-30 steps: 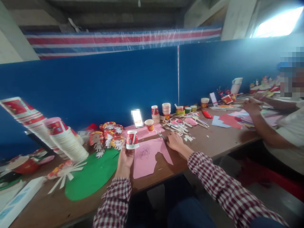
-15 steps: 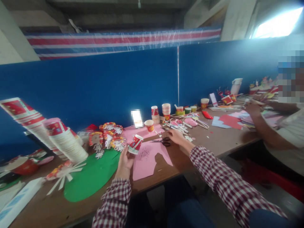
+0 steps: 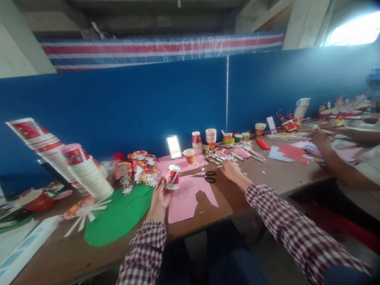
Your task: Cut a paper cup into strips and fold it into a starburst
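In the head view, my left hand [image 3: 160, 194] is closed around a red and white paper cup [image 3: 172, 177], holding it tilted slightly above a pink sheet [image 3: 190, 202]. My right hand [image 3: 233, 171] reaches low over the table with its fingers stretched toward a pile of pens and paper scraps [image 3: 221, 157]; nothing shows in its grasp. Scissors with dark handles [image 3: 210, 176] lie between the hands, their blades over the pink sheet. Small dark clippings [image 3: 183, 190] are scattered on that sheet. Another paper cup [image 3: 189, 156] stands behind it.
Tall leaning stacks of paper cups [image 3: 89, 174] stand at left, beside a green sheet [image 3: 118, 221] and paper lion-like cutouts [image 3: 145, 170]. A bright phone-like screen [image 3: 173, 147] leans at the blue partition [image 3: 133, 107]. A co-worker's arm [image 3: 335, 158] works at right among coloured papers [image 3: 292, 153].
My right hand has moved right, away from the scissors and over to the pens. My left hand has turned the cup more upright. The view has shifted slightly.
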The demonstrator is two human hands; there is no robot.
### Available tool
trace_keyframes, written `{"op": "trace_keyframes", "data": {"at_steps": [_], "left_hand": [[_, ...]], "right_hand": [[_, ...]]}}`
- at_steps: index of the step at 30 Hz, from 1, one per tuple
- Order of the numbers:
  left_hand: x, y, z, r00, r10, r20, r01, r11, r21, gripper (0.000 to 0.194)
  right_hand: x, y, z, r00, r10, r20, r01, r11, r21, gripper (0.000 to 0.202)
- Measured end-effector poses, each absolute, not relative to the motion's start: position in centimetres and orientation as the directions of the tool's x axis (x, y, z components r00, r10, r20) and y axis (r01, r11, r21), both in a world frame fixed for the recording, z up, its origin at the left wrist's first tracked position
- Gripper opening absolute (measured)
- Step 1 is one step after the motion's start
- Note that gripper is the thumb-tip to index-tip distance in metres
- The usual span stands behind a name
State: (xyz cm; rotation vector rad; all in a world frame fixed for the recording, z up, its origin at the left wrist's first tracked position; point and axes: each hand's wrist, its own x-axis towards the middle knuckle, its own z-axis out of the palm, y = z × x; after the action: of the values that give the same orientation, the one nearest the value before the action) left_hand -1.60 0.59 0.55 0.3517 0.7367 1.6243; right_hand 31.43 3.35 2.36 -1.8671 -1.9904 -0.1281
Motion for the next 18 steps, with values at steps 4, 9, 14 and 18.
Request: {"op": "trace_keyframes", "data": {"at_steps": [4, 9, 14, 18], "left_hand": [[-1.6, 0.6, 0.5, -0.194, 0.969, -0.150, -0.764, -0.054, 0.643, 0.028], [-1.5, 0.6, 0.4, -0.213, 0.964, -0.159, -0.745, -0.055, 0.665, 0.024], [-1.7, 0.5, 0.0, -0.124, 0.989, -0.087, -0.673, -0.020, 0.739, 0.032], [-1.5, 0.4, 0.0, -0.164, 0.983, -0.084, -0.683, -0.052, 0.729, 0.028]], "right_hand": [[26.8, 2.6, 2.3, -0.129, 0.914, 0.386, 0.889, 0.279, -0.363, 0.027], [20.2, 1.3, 3.2, -0.253, 0.842, 0.477, 0.604, 0.523, -0.602, 0.057], [16.3, 0.5, 4.3, -0.362, 0.787, 0.500, 0.278, 0.603, -0.748, 0.065], [15.4, 0.9, 3.5, -0.276, 0.844, 0.459, 0.194, 0.517, -0.834, 0.049]]}}
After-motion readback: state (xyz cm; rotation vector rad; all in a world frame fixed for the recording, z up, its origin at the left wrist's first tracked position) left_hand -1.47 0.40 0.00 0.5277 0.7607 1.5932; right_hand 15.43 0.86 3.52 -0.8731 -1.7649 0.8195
